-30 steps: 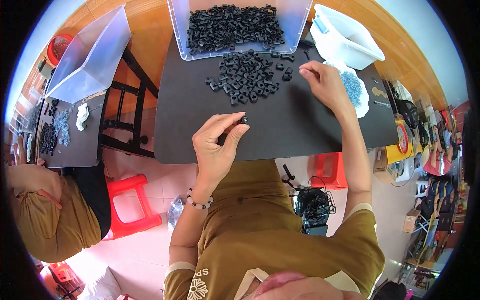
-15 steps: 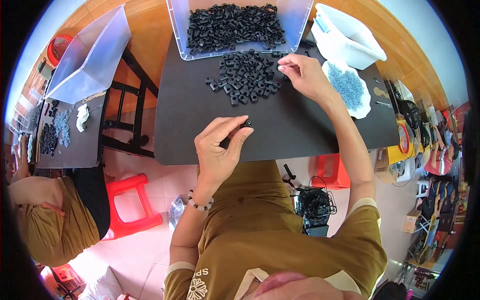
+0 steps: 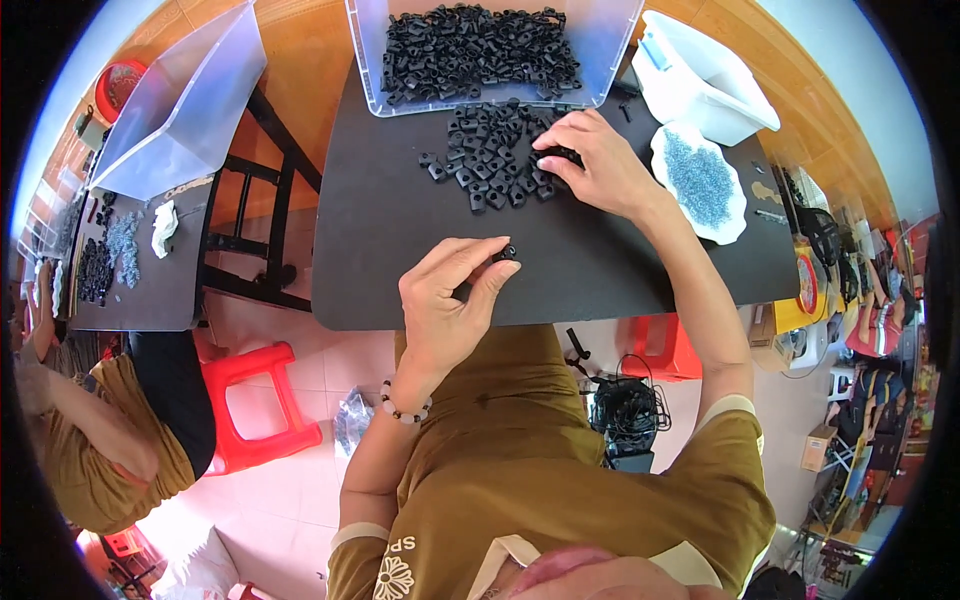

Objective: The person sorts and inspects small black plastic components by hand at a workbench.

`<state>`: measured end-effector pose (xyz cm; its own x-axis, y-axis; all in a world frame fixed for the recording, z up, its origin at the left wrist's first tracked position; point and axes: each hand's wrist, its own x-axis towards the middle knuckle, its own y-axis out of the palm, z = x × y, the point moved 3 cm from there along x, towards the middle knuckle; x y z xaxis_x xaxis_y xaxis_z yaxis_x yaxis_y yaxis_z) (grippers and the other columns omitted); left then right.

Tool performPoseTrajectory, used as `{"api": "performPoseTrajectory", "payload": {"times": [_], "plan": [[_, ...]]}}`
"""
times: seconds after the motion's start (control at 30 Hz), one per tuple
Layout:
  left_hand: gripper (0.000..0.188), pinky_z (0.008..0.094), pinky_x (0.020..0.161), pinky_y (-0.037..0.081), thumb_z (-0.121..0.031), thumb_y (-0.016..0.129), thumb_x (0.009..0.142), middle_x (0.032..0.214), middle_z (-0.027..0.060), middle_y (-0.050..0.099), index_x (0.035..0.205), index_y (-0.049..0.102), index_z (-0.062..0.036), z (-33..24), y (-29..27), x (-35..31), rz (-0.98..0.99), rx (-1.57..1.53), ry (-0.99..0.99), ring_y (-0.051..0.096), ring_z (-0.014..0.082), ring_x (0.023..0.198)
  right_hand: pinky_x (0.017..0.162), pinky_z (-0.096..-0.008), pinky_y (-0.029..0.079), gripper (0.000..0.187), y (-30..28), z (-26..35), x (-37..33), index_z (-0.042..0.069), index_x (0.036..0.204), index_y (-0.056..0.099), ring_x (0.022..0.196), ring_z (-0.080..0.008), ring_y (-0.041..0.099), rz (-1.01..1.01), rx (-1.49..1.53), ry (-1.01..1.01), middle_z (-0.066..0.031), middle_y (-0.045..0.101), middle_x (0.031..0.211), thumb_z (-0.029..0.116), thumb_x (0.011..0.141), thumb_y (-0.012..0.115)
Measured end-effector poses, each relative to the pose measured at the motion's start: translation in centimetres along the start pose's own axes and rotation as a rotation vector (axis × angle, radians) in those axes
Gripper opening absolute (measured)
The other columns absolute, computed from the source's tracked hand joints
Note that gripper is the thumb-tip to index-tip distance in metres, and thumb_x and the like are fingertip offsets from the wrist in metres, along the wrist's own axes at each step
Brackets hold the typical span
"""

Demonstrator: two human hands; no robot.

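My left hand (image 3: 448, 298) is closed in a pinch, holding a small black plastic part (image 3: 506, 254) just above the near side of the dark table (image 3: 385, 235). Farther off, my right hand (image 3: 607, 172) curls at the right edge of a pile of similar black parts (image 3: 488, 155). Its thumb and fingers close around something dark, mostly hidden, whose kind I cannot make out. Right of that hand sits a white scalloped dish (image 3: 737, 222), heaped with tiny silvery-blue pieces (image 3: 698, 182).
Behind the pile, a clear plastic bin (image 3: 612, 55) holds many black parts. A white tub (image 3: 712, 105) stands at the far right. On the left are a second table (image 3: 150, 310), another clear bin (image 3: 185, 120), a red stool (image 3: 262, 440) and a co-worker's arm (image 3: 110, 425).
My right hand has moved slightly left and nearer, into the pile's right edge, and its fingers have curled around something dark. My left hand still pinches its black part.
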<state>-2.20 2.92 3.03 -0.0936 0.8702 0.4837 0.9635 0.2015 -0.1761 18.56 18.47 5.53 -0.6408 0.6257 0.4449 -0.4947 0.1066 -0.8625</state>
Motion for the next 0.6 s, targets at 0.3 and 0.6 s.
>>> {"api": "performPoseTrajectory", "payload": {"times": [0.3,0.6], "plan": [[0.023,0.0234,0.068,0.050,-0.006,0.082,0.086,0.089,0.0069,0.072,0.108,0.078,0.0003,0.0,-0.1,-0.1,0.003,-0.026,-0.020,0.063,0.0105,0.073,0.078,-0.0340,0.053,0.022,-2.5,-0.6,-0.7,0.005,0.115,0.073,0.089,-0.0225,0.065,0.050,0.153,0.280,-0.0113,0.072,0.101,0.011,0.094,0.072],[0.023,0.0239,0.069,0.051,-0.006,0.082,0.086,0.091,0.0082,0.073,0.108,0.078,-0.0004,-0.1,-0.1,-0.1,0.008,-0.010,-0.018,0.064,0.0112,0.075,0.076,-0.0352,0.053,0.016,-2.3,-0.4,-0.1,0.003,0.109,0.074,0.089,-0.0249,0.065,0.040,0.056,0.154,-0.0121,0.073,0.097,0.007,0.095,0.068]]}}
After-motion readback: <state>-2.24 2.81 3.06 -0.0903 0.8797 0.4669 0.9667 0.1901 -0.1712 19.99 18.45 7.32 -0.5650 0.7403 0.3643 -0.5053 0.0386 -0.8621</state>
